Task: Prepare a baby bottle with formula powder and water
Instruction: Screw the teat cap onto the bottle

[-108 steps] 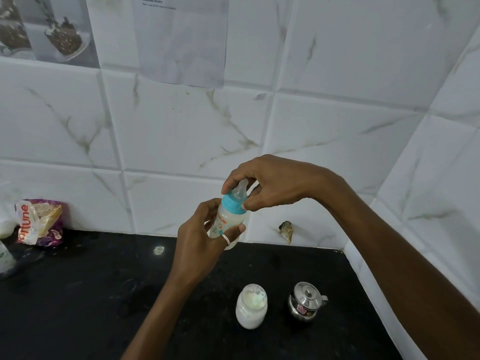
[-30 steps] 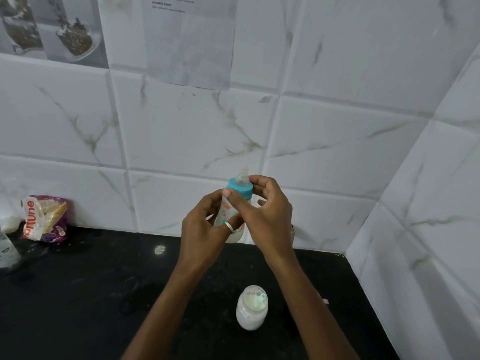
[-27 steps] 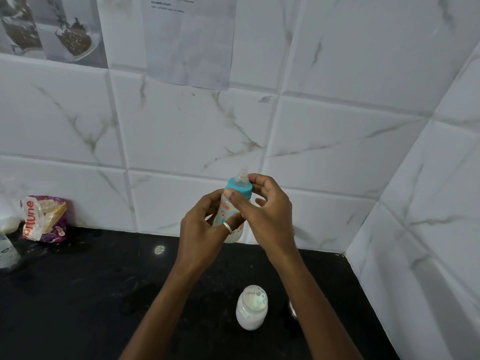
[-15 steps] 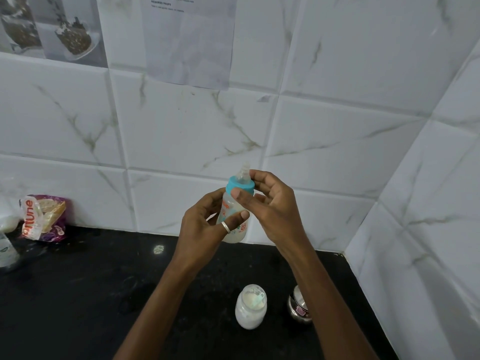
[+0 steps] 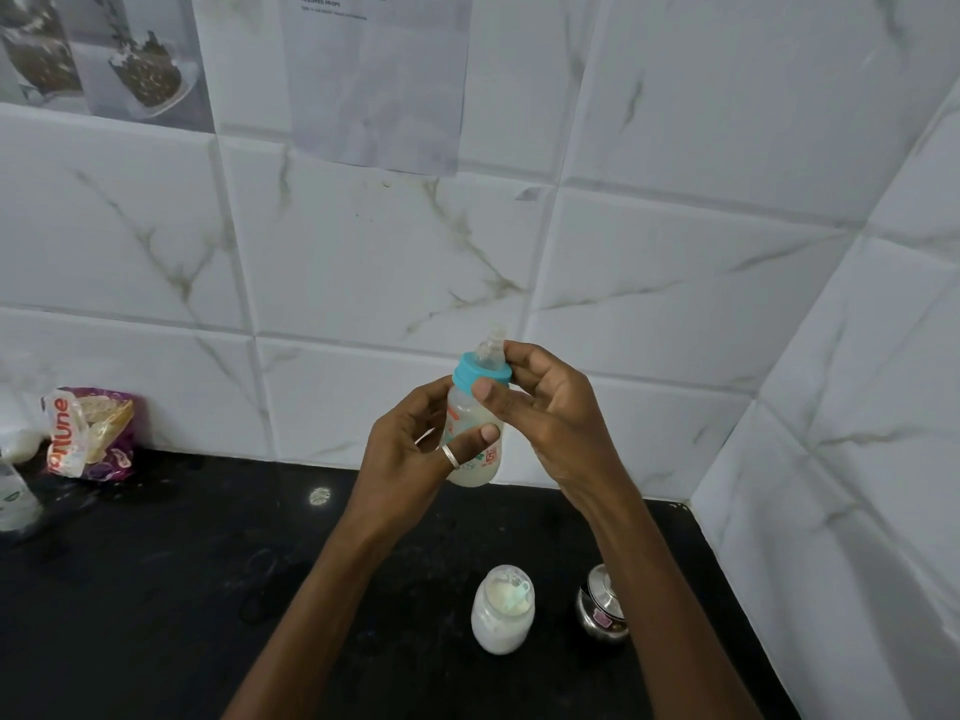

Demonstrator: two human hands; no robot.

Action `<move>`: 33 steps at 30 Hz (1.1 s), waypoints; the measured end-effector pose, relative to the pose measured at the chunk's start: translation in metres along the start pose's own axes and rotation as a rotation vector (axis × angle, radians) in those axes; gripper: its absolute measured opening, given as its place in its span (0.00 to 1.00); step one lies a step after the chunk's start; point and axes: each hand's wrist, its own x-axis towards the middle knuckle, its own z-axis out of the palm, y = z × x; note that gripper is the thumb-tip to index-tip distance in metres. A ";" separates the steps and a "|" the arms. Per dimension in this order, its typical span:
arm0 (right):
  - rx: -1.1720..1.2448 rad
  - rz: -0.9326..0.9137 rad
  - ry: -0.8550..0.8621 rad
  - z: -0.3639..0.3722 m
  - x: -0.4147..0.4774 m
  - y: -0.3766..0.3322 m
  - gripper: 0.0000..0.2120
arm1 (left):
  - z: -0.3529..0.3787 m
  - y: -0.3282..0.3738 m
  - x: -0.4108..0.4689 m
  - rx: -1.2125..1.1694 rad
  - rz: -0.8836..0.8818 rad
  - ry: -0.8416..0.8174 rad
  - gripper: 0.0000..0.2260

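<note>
A small baby bottle (image 5: 470, 423) with cloudy white liquid, a teal collar and a clear teat is held upright above the black counter (image 5: 156, 589). My left hand (image 5: 410, 459), with a ring on one finger, is wrapped around the bottle's body. My right hand (image 5: 545, 413) pinches the teal collar between thumb and fingers. Below, on the counter, stands an open glass jar of white formula powder (image 5: 502, 610) with a small scoop inside. A small steel lidded pot (image 5: 602, 605) sits right of the jar, partly hidden by my right forearm.
A purple and white food packet (image 5: 88, 433) leans on the tiled wall at the back left. A clear plastic bottle (image 5: 15, 491) stands at the left edge. Tiled walls close the counter at the back and right. Paper sheets (image 5: 374, 75) hang on the wall.
My right hand has turned around the teal collar, from over the top of the teat to gripping it from the side. The bottle stays in my left hand at about the same height.
</note>
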 end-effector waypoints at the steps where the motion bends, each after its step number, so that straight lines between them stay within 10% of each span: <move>1: -0.010 0.004 0.013 0.001 0.000 0.000 0.20 | 0.001 -0.001 0.000 0.009 0.005 0.005 0.25; 16: -0.178 -0.069 0.333 0.032 -0.011 0.002 0.20 | 0.019 -0.010 -0.004 0.254 0.119 0.251 0.22; 23: -0.058 0.030 0.084 0.008 -0.003 -0.003 0.33 | -0.003 -0.002 0.008 -0.016 -0.010 -0.019 0.22; 33: 0.220 0.032 -0.258 -0.021 0.030 -0.017 0.22 | -0.017 0.004 0.041 -0.301 -0.132 -0.329 0.34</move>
